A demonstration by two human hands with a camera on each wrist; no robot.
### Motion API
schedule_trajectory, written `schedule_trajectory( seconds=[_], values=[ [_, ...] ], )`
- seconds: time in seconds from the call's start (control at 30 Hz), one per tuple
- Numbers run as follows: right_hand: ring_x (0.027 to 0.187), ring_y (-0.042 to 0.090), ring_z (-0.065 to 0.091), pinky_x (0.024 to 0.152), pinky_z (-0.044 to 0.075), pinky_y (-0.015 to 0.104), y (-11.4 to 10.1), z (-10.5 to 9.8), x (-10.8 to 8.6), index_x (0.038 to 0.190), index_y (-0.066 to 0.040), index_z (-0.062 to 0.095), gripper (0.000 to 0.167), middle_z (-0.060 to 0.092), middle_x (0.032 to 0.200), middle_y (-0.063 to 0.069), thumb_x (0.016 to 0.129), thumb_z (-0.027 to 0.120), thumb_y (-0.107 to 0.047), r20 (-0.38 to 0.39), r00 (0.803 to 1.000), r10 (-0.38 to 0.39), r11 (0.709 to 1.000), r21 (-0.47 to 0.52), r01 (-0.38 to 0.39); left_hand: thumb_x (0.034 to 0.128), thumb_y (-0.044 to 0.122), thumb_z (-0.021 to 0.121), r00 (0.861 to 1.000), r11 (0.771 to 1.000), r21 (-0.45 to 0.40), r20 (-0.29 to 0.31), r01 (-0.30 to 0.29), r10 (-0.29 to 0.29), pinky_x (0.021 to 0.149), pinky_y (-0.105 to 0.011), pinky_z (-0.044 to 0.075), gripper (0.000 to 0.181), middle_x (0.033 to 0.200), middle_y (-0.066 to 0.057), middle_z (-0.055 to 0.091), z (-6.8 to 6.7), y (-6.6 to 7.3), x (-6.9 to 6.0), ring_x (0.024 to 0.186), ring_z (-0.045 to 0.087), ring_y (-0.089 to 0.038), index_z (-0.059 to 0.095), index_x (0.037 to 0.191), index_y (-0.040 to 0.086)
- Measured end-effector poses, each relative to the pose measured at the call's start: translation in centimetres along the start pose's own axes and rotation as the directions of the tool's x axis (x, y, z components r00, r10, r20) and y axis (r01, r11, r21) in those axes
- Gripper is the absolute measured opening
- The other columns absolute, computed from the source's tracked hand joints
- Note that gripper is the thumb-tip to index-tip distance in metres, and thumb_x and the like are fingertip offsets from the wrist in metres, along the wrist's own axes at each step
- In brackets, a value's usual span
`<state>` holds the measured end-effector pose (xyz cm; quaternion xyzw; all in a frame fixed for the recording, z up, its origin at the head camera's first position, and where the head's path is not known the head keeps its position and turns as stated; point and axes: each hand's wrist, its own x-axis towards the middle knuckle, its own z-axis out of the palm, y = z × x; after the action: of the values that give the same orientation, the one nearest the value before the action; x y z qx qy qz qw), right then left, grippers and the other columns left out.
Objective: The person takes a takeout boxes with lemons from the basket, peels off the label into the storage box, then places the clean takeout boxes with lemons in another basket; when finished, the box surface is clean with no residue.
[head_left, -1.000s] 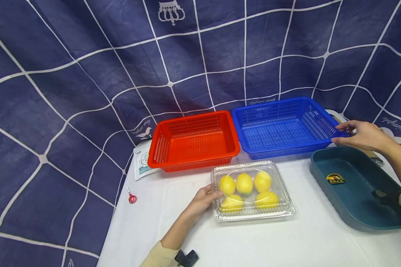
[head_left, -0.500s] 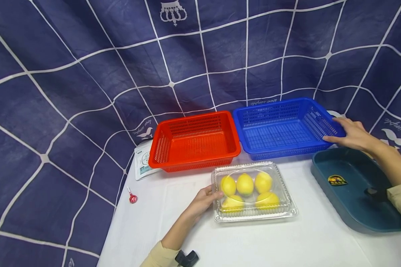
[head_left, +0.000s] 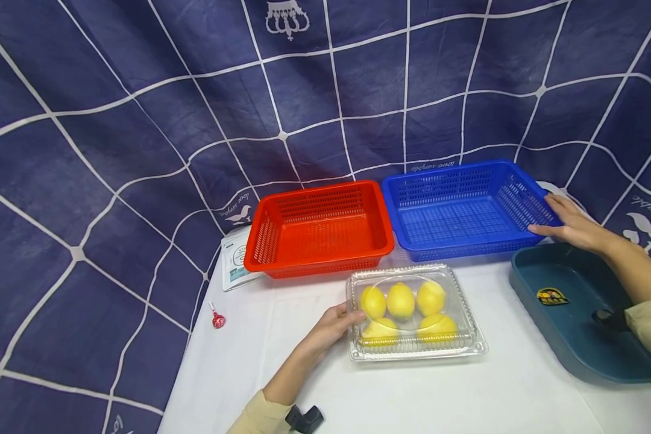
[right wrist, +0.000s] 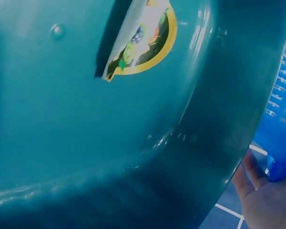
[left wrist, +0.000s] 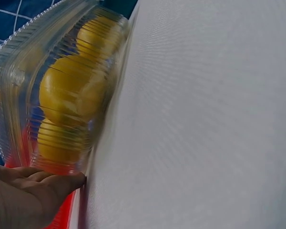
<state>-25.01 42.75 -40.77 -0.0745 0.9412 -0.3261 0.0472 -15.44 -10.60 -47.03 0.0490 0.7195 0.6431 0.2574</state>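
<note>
In the head view my left hand holds the left end of a clear plastic clamshell box, its thumb over the edge. Several yellow lemons lie inside; the left wrist view shows the lemons through the ribbed wall, with my left hand against that end. At the right end of a blue slotted basket, my right hand grips the rim corner, thumb in front and fingers on the outer side. The right wrist view shows that hand beside the basket's corner.
A red slotted basket stands left of the blue one. A dark green basin with a fruit sticker lies under my right forearm. A red lollipop and a white packet are at the left, before a blue checked cloth.
My right hand has moved left and closed in on the blue basket's right rim. The left hand and the lemon box keep their place; the head view has shifted slightly.
</note>
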Motion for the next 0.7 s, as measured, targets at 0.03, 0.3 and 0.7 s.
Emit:
schedule_trajectory(
  seconds=[0.03,0.3,0.7],
  values=[
    [0.140,0.058,-0.015,0.108,-0.006,0.076,0.04,0.03,-0.01,0.149,0.009,-0.013,0.095,-0.018,0.154,0.036,0.095,0.050,-0.038,0.001,1.000,-0.007,1.000,0.009,0.007,0.0905,0.032,0.063,1.000,1.000,0.002,-0.001,-0.001,0.001,0.116,-0.063,0.023,0.060,0.142,-0.021,0.050,0.02,0.01,0.01,0.137,0.035,-0.037,0.050,0.137,-0.003],
    [0.141,0.057,-0.015,0.109,-0.009,0.074,0.45,0.25,0.08,0.148,0.007,-0.017,0.095,-0.020,0.155,0.034,0.096,0.049,-0.037,0.009,1.000,-0.028,0.999,0.032,0.028,0.0921,0.034,0.060,1.000,1.000,0.008,-0.005,0.007,-0.007,0.116,-0.063,0.020,0.065,0.150,-0.025,0.040,0.26,0.09,-0.09,0.143,0.028,-0.044,0.045,0.141,-0.005],
    [0.142,0.054,-0.017,0.111,-0.013,0.071,0.63,0.23,-0.06,0.149,0.007,-0.012,0.093,-0.018,0.155,0.034,0.096,0.050,-0.036,-0.026,0.999,-0.040,0.999,0.033,0.040,0.0924,0.032,0.058,0.999,1.000,-0.030,-0.043,0.001,-0.003,0.119,-0.061,0.017,0.068,0.153,-0.022,0.037,0.86,0.27,-0.09,0.146,0.024,-0.042,0.037,0.146,-0.004]
  ],
)
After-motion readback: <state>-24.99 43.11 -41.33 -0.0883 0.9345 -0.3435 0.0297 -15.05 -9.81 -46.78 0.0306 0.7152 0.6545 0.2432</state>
